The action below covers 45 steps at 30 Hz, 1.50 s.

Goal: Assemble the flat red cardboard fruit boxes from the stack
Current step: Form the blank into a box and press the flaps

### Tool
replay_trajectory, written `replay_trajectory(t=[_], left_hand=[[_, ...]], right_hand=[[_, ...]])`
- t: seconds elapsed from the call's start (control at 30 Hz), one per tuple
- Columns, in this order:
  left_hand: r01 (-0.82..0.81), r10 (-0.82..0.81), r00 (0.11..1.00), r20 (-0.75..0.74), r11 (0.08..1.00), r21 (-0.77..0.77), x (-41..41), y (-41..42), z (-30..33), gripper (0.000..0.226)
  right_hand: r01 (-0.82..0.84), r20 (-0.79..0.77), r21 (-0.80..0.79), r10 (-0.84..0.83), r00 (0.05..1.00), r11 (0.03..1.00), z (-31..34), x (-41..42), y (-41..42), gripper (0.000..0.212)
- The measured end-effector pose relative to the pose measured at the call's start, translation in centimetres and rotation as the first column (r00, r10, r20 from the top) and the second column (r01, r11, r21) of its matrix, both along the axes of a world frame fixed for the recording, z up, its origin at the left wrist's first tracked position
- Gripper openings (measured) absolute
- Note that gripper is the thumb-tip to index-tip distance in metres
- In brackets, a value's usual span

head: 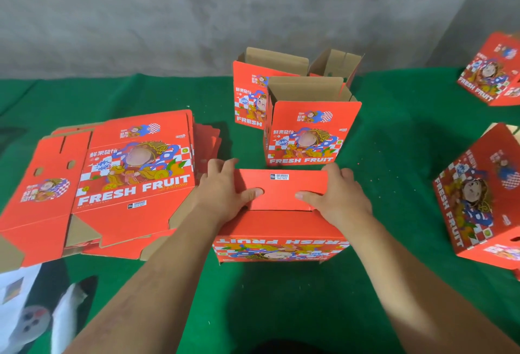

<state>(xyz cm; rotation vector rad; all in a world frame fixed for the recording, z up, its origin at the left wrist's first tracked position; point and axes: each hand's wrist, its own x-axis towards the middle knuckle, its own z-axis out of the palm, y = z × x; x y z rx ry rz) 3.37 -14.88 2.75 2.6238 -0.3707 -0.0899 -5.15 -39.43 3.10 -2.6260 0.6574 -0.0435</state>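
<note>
A red fruit box stands upside down on the green cloth in front of me, its printed side facing me inverted. Its bottom flap with a barcode sticker lies folded across the top. My left hand holds the flap's left end, thumb pressed flat on top and fingers over the far edge. My right hand mirrors it on the right end. The stack of flat red boxes lies to the left.
Three assembled boxes with open tops stand behind, near the grey wall. Two more boxes lie tipped at the right and far right. A white and black garment lies at lower left. Green cloth covers the surface.
</note>
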Motion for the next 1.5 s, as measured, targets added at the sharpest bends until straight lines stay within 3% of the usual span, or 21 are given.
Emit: replay_trajectory(t=[0.07, 0.13, 0.2, 0.27, 0.33, 0.4, 0.43, 0.47, 0.53, 0.6, 0.67, 0.73, 0.8, 0.87, 1.03, 1.2, 1.33, 1.4, 1.5], left_hand=[[-0.095, 0.056, 0.991, -0.121, 0.931, -0.351, 0.2, 0.7, -0.3, 0.106], [-0.435, 0.148, 0.863, -0.483, 0.703, -0.563, 0.3, 1.4, -0.4, 0.116], [-0.677, 0.045, 0.618, -0.785, 0.539, -0.501, -0.3, 1.7, -0.2, 0.103], [-0.725, -0.053, 0.529, -0.847, 0.490, -0.484, -1.2, 1.8, 0.9, 0.075], [-0.718, -0.079, 0.567, -0.820, 0.441, -0.538, -1.8, 1.8, 2.1, 0.045], [-0.674, -0.123, 0.650, -0.750, 0.363, -0.644, -2.4, 1.5, 3.1, 0.024], [-0.634, -0.136, 0.711, -0.690, 0.300, -0.713, -2.7, 1.2, 3.2, 0.022], [-0.585, -0.130, 0.775, -0.619, 0.226, -0.779, -2.9, 1.0, 3.4, 0.036], [-0.426, -0.103, 0.892, -0.441, 0.137, -0.894, -3.6, 0.9, 3.6, 0.065], [-0.284, -0.081, 0.953, -0.293, 0.106, -0.953, -3.7, 1.3, 3.3, 0.076], [-0.264, -0.039, 0.962, -0.270, 0.114, -0.958, -3.5, 1.7, 3.2, 0.077], [-0.284, -0.053, 0.953, -0.299, 0.189, -0.940, -3.1, 1.4, 3.5, 0.072], [-0.299, -0.075, 0.943, -0.325, 0.246, -0.922, -2.8, 0.6, 3.9, 0.059], [-0.233, -0.054, 0.964, -0.260, 0.301, -0.925, -2.3, -0.3, 4.7, 0.048], [0.015, -0.149, 0.988, -0.048, 0.390, -0.921, 1.1, -1.6, 7.6, 0.053], [0.188, -0.099, 0.982, 0.160, 0.513, -0.838, 7.0, -4.9, 10.7, 0.072], [0.206, -0.015, 0.952, 0.306, 0.769, -0.604, 12.9, -8.1, 12.1, 0.086], [0.226, -0.109, 0.964, 0.244, 0.817, -0.530, 15.7, -9.6, 12.3, 0.094], [0.227, -0.328, 0.940, -0.093, 0.805, -0.548, 19.4, -11.8, 11.9, 0.104]], right_hand=[[-0.027, 0.065, 0.189, 0.015, 0.998, 0.982, 0.4, -0.4, -0.6, 0.066], [-0.037, 0.188, 0.383, -0.039, 0.981, 0.923, 1.1, -0.5, -1.2, 0.038], [-0.044, 0.314, 0.440, -0.108, 0.943, 0.897, 1.9, -0.5, -1.2, 0.044], [-0.026, 0.401, 0.454, -0.179, 0.899, 0.891, 2.6, -0.8, -1.2, 0.046], [0.020, 0.385, 0.630, -0.334, 0.861, 0.777, 3.2, -1.2, -1.7, 0.036], [0.129, 0.095, 0.851, -0.391, 0.915, 0.509, 4.0, -1.6, -2.5, 0.059], [0.174, -0.031, 0.894, -0.331, 0.943, 0.412, 4.0, -1.9, -3.0, 0.072], [0.177, -0.088, 0.917, -0.252, 0.964, 0.357, 3.9, -2.3, -3.5, 0.073], [0.101, -0.057, 0.922, -0.128, 0.990, 0.373, 3.5, -3.2, -3.9, 0.053], [-0.016, 0.061, 0.903, -0.092, 0.994, 0.430, 3.1, -3.9, -4.2, 0.039], [-0.187, 0.232, 0.897, -0.067, 0.970, 0.401, 3.0, -4.2, -4.2, 0.035], [-0.322, 0.370, 0.859, -0.046, 0.928, 0.399, 3.5, -4.3, -4.2, 0.038], [-0.382, 0.451, 0.804, -0.049, 0.891, 0.455, 3.7, -4.0, -3.8, 0.039], [-0.416, 0.516, 0.740, -0.050, 0.855, 0.529, 4.1, -3.4, -3.8, 0.038], [-0.447, 0.628, 0.633, -0.081, 0.774, 0.631, 6.6, -0.6, -5.1, 0.036], [-0.406, 0.694, 0.485, -0.059, 0.717, 0.775, 9.8, 5.0, -8.6, 0.049], [-0.292, 0.707, 0.447, -0.134, 0.695, 0.846, 11.4, 11.2, -11.9, 0.057], [-0.214, 0.678, 0.437, -0.164, 0.716, 0.874, 11.7, 14.6, -12.9, 0.061], [-0.167, 0.495, 0.543, -0.153, 0.855, 0.823, 10.9, 19.0, -14.5, 0.064]])
